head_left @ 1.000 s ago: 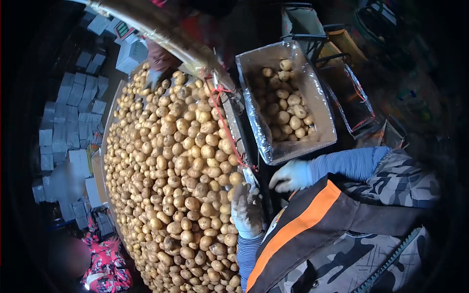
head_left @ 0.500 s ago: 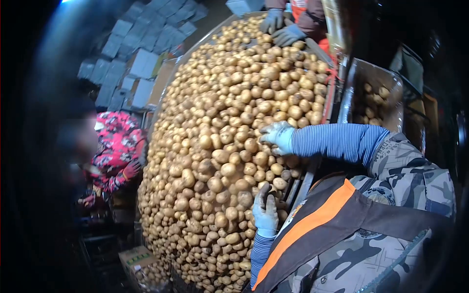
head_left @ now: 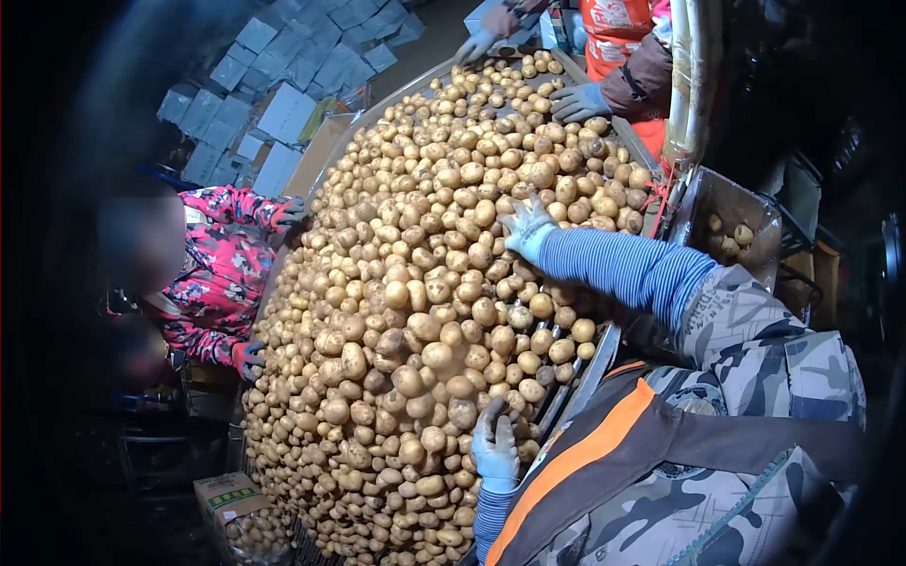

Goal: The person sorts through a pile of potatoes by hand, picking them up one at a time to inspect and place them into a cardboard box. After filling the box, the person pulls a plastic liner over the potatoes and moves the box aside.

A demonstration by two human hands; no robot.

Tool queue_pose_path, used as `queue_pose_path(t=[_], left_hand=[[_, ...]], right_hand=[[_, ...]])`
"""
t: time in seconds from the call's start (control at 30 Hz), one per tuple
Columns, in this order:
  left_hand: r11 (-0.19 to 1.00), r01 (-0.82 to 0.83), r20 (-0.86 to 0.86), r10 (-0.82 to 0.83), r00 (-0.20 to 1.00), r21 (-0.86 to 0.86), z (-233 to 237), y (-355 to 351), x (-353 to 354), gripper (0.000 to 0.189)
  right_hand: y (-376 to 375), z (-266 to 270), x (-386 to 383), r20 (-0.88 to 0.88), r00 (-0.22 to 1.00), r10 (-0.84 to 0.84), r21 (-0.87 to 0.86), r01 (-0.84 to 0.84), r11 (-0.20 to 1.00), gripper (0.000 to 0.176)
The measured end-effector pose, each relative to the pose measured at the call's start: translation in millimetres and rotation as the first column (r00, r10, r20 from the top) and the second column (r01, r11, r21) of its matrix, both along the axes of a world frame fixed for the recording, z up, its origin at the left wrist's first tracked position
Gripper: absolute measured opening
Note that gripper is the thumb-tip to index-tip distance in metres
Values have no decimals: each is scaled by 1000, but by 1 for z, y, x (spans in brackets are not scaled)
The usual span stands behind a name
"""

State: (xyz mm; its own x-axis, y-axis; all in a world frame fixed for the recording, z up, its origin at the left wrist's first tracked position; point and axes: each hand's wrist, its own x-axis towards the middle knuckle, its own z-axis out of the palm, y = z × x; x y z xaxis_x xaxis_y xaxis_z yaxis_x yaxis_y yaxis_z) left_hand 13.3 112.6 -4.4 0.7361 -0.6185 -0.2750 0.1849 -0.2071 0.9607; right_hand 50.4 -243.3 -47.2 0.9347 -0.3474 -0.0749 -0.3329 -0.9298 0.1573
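Observation:
A large heap of potatoes point(head_left: 406, 311) covers the sorting table in front of me. My right hand point(head_left: 531, 229), in a light blue and grey work glove, lies on potatoes at the heap's right side with its fingers spread. Lower down, my left hand point(head_left: 495, 449), gloved alike, rests against potatoes close to the near edge. Its fingers are apart and slightly bent, and I see nothing held in either hand. Dark slats point(head_left: 559, 389) show between loose potatoes near that edge.
A metal rail point(head_left: 590, 363) runs along my side. A plastic-lined crate point(head_left: 769, 212) with some potatoes stands at upper right. Across the heap is a co-worker in a pink patterned jacket point(head_left: 222, 269); another's gloved hand point(head_left: 580, 102) is at the top. A carton point(head_left: 226, 495) stands lower left.
My right hand has moved slightly up the picture, its fingers spreading. More slats show near the edge. The co-worker at the top has parted their hands; the pink-jacketed one's hands now reach the table edge.

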Motion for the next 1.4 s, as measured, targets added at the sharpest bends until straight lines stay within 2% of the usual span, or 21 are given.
queue_pose_path(t=[0.1, 0.17, 0.2, 0.27, 0.4, 0.5, 0.53, 0.6, 0.67, 0.7, 0.77, 0.83, 0.93, 0.97, 1.03, 1.1, 1.17, 1.23, 1.3, 1.37, 1.4], left_hand=[[999, 1, -55, 1, 998, 48, 4, -8, 0, 34], [999, 2, -82, 2, 997, 44, -3, -11, 1, 33], [998, 11, -73, -7, 997, 59, -1, -13, 2, 32], [997, 25, -68, -20, 997, 67, 2, -19, 3, 30], [994, 73, -11, -72, 997, 81, 12, -28, 9, 28], [988, 80, -81, -70, 994, 133, 23, -35, 15, 32], [998, 24, -14, -23, 1000, 56, 15, -36, 13, 32], [999, 33, -44, -31, 999, 26, 10, -33, 20, 32], [999, 40, -86, -39, 996, 13, 14, -32, 19, 32], [999, 40, -24, -41, 999, -9, 11, -34, 19, 32], [1000, 12, -26, -12, 1000, 2, 2, -33, 20, 31], [999, 35, 33, -36, 999, 24, -12, -24, 23, 32], [982, 110, 355, -160, 921, 157, -15, -18, 21, 36], [967, 131, 481, -223, 848, 217, -13, -19, 21, 38], [913, 243, 816, -402, 414, 326, 6, -26, 25, 36], [885, 247, 835, -457, 305, 395, 8, -17, 29, 39], [887, 97, 862, -461, 210, 451, 2, 7, 25, 54], [795, -28, 774, -582, 251, 606, 10, 15, 21, 58], [760, 15, 706, -611, 357, 650, 4, 17, 20, 59], [715, 11, 637, -629, 445, 699, 1, -9, 8, 60], [733, -2, 645, -598, 476, 680, -1, -20, -2, 60]], right_hand=[[-17, 44, -3, -209, 977, -44, 295, 106, 950, 38], [-51, 60, 3, -242, 950, -196, 227, 251, 941, 44], [-80, 26, 9, -157, 920, -360, 203, 387, 899, 48], [-91, 56, 4, -133, 858, -495, 281, 512, 812, 65], [-112, 0, 4, -32, 867, -497, 314, 481, 818, 66], [-110, 4, 13, -88, 860, -503, 286, 506, 814, 60], [-105, 3, 10, 72, 868, -491, 324, 445, 835, 50], [-86, 17, 4, 249, 799, -548, 810, 138, 569, 42], [-49, 10, 1, 224, 676, -702, 967, -241, 77, 36], [-32, 5, 1, 121, 624, -772, 892, -410, -191, 36], [-12, 0, -24, -134, 900, -414, 399, -333, -854, 42], [25, -3, -33, -309, 926, -217, 17, -223, -975, 51], [66, -25, -42, -28, 999, 21, -472, 5, -882, 54], [70, -38, -45, 30, 999, 45, -458, 53, -887, 56], [71, -39, -64, -137, 991, 15, -340, -33, -940, 57], [65, -14, -83, -371, 925, -78, -177, -153, -972, 60], [68, -4, -86, -661, 591, -462, 383, -264, -885, 57], [60, -22, -94, -358, 536, -764, 743, -332, -581, 58], [51, -26, -99, 248, 531, -810, 965, -205, 161, 70], [70, 24, -106, 260, 576, -775, 949, -300, 95, 66], [66, 3, -107, 517, 676, -525, 826, -235, 512, 69]])
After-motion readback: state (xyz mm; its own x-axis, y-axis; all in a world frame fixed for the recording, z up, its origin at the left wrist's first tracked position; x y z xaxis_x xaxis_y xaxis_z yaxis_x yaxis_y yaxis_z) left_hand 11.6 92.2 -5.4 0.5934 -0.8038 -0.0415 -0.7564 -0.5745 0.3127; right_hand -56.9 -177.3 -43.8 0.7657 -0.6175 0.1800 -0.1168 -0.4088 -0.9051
